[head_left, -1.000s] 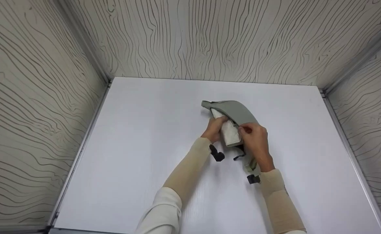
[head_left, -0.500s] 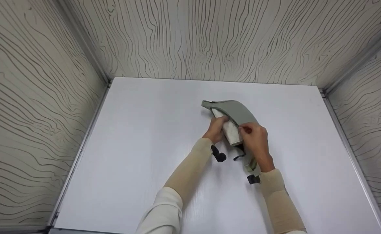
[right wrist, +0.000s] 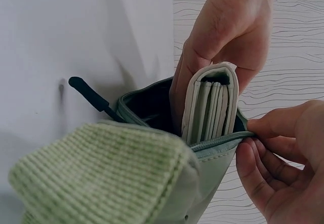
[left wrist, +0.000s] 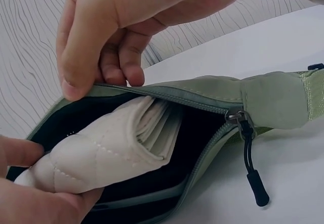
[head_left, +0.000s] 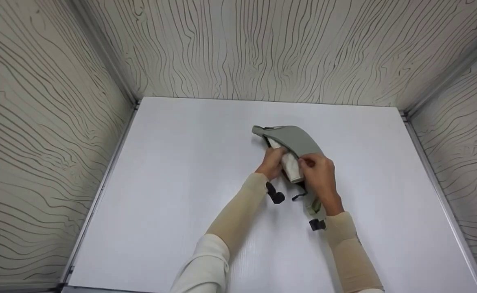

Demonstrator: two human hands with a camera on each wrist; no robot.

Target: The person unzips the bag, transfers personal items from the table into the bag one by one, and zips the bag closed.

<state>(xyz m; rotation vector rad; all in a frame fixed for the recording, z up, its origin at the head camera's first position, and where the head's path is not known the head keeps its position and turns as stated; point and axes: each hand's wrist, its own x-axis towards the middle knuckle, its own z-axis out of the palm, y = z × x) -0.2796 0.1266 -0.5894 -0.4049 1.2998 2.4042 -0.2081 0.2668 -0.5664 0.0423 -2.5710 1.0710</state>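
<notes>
A green waist bag [head_left: 297,138] lies on the white table, its zipped mouth gaping. Partway inside that mouth is a cream quilted wallet [left wrist: 106,150], folded, with its layered inner edges showing in the right wrist view. My left hand [head_left: 272,162] grips the wallet between thumb and fingers, some of them hidden within the bag. With thumb and fingertips, my right hand [head_left: 320,173] pinches the bag's zipper edge and holds it up. A black cord zipper pull [left wrist: 255,183] hangs at the end of the opening.
The white table [head_left: 173,195] stretches around the bag. Wood-grain patterned panels [head_left: 238,53] stand at the back and both sides. A green webbing strap [right wrist: 101,173] trails from the bag's near end. Black wrist cameras [head_left: 276,194] sit on both sleeves.
My left hand has shifted slightly right, and the wallet has gone deeper into the bag, so less of it shows. The right hand has stayed on the bag's edge.
</notes>
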